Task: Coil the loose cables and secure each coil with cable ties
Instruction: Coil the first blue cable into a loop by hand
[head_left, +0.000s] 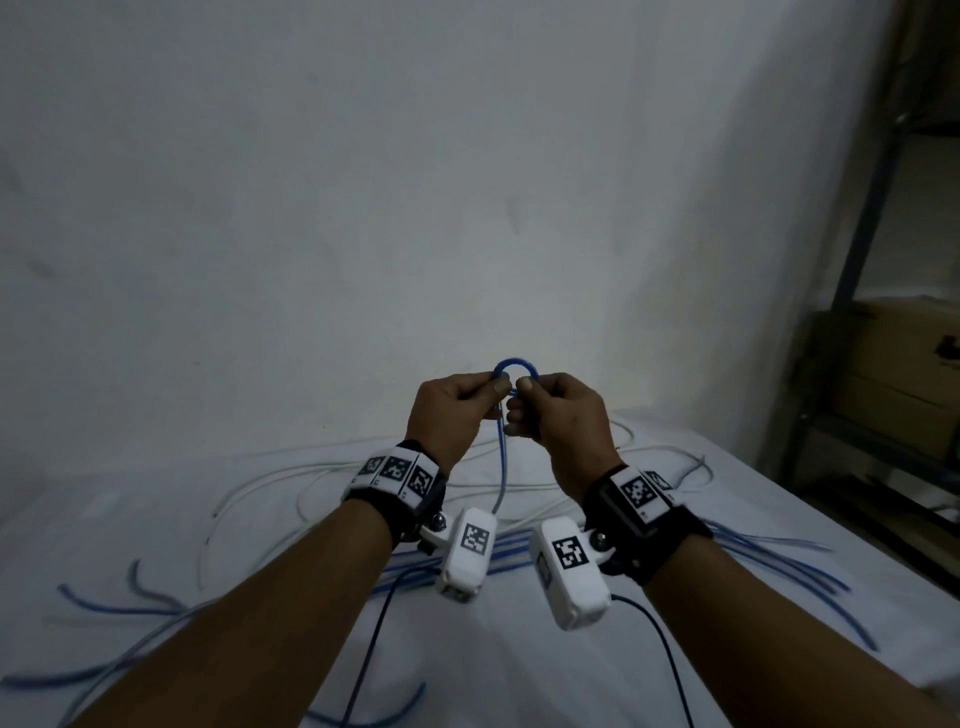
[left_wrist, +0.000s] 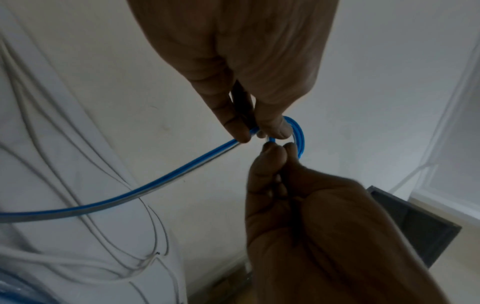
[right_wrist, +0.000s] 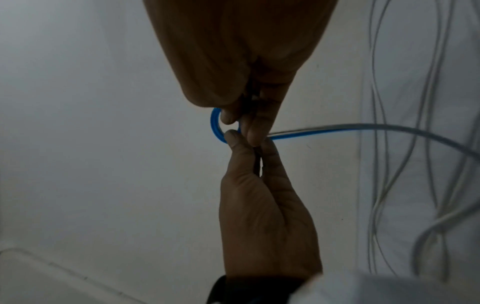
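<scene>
Both hands are raised above the table and meet on one blue cable. Its end is bent into a small loop (head_left: 514, 370) that stands above my thumbs. My left hand (head_left: 496, 388) pinches the loop's left side between thumb and fingers, and my right hand (head_left: 527, 388) pinches its right side. The cable's tail (head_left: 502, 467) hangs from the pinch down to the table. In the left wrist view the loop (left_wrist: 298, 133) shows two strands side by side. In the right wrist view the loop (right_wrist: 215, 127) curves left of the fingertips. No cable tie shows.
The table has a white cloth (head_left: 156, 519) and stands against a pale wall. Loose white cables (head_left: 311, 478) lie at its back, and several blue cables (head_left: 779, 566) spread across the front and right. A metal shelf with cardboard boxes (head_left: 893, 374) stands to the right.
</scene>
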